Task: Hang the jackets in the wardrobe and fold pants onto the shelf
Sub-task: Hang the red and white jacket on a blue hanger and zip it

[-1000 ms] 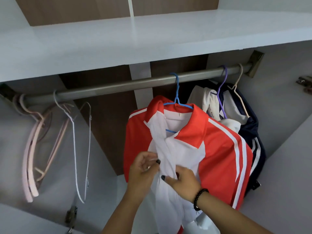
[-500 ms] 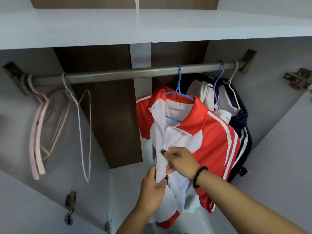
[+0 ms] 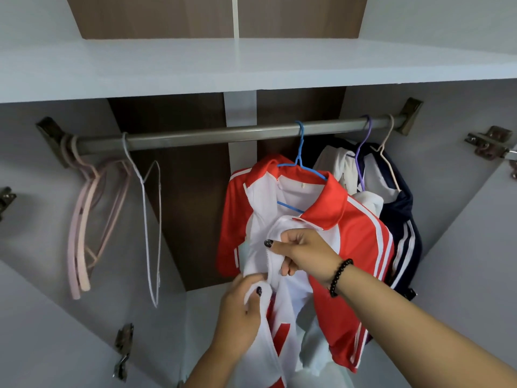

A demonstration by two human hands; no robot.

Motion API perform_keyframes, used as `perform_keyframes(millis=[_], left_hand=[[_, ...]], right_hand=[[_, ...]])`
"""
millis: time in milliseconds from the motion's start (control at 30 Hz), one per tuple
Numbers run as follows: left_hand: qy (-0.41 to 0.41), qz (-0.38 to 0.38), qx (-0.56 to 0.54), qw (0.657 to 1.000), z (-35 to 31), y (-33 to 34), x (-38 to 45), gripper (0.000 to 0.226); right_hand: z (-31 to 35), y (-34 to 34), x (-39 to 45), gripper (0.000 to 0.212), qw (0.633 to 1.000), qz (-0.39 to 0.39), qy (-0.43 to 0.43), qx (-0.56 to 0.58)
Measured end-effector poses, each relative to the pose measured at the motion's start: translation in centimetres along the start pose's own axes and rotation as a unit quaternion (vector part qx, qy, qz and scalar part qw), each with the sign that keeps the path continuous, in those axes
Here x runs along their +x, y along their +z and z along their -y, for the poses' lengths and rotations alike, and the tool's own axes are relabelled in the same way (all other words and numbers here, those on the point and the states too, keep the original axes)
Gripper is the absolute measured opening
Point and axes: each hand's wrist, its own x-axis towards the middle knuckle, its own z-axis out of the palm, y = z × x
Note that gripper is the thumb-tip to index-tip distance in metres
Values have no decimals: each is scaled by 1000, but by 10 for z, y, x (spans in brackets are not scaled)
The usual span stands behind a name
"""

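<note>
Wardrobe interior, seen from the head camera. Red-and-white track jacket [image 3: 349, 247]: hangs on a blue hanger [image 3: 300, 161] hooked over the metal rail [image 3: 223, 134], right of centre, front unzipped. Right hand [image 3: 305, 254]: beaded bracelet [image 3: 340, 277] at the wrist, fingers curled, pinching the white front panel at chest height beside the zipper edge. Left hand [image 3: 242, 312]: lower down, fingers closed on the opposite white front edge just below the right hand. Navy-and-white jacket [image 3: 400, 219]: hangs behind and to the right on a purple hanger [image 3: 363, 152], with a cream hanger [image 3: 387, 161] beside it; how the garments divide between these two hangers cannot be told. Pink hangers [image 3: 81, 233]: bunched at the rail's left end, bare. White wire hanger [image 3: 148, 219]: just right of them, bare. White shelf [image 3: 251, 68]: spans the wardrobe above the rail.
</note>
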Motion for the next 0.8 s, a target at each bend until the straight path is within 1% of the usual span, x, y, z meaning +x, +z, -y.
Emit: perform_keyframes(millis=[100, 167, 267, 300, 367, 433, 500, 567, 633, 667, 733, 767, 800], left_hand=[[35, 98, 9, 995, -8, -4, 3, 35], [65, 137, 25, 988, -11, -3, 7, 28], [96, 106, 74, 987, -15, -3, 18, 12], [103, 95, 73, 988, -15, -2, 20, 12], [106, 77, 53, 990, -16, 2, 21, 11], [109, 59, 46, 991, -17, 7, 20, 10], [119, 74, 43, 989, -20, 13, 19, 10], [120, 102, 45, 986, -22, 20, 20, 17], [106, 128, 43, 985, -23, 29, 22, 10], [101, 141, 50, 984, -21, 34, 24, 12], [91, 168, 68, 979, -17, 44, 28, 18], [85, 180, 73, 977, -16, 47, 30, 19], [76, 192, 74, 976, -13, 51, 32, 19]], right_hand=[[2, 2, 2, 48, 999, 31, -1, -25], [0, 4, 1, 44, 1000, 28, 2, -12], [-7, 6, -2, 46, 999, -32, -8, 13], [-11, 5, -2, 48, 998, -55, -14, -5], [-14, 2, -5, 52, 992, -90, -12, -82], [-14, -4, -6, 47, 983, -104, -14, -148], [-11, -10, -9, 44, 980, -90, -41, -172], [-5, -13, -13, 48, 979, -61, -77, -179], [2, -17, -17, 52, 980, -48, -99, -166], [5, -20, -18, 50, 982, -45, -101, -151], [13, -28, -17, 36, 988, -37, -104, -112], [17, -34, -16, 26, 989, -43, -109, -86], [20, -40, -14, 21, 989, -60, -114, -67]])
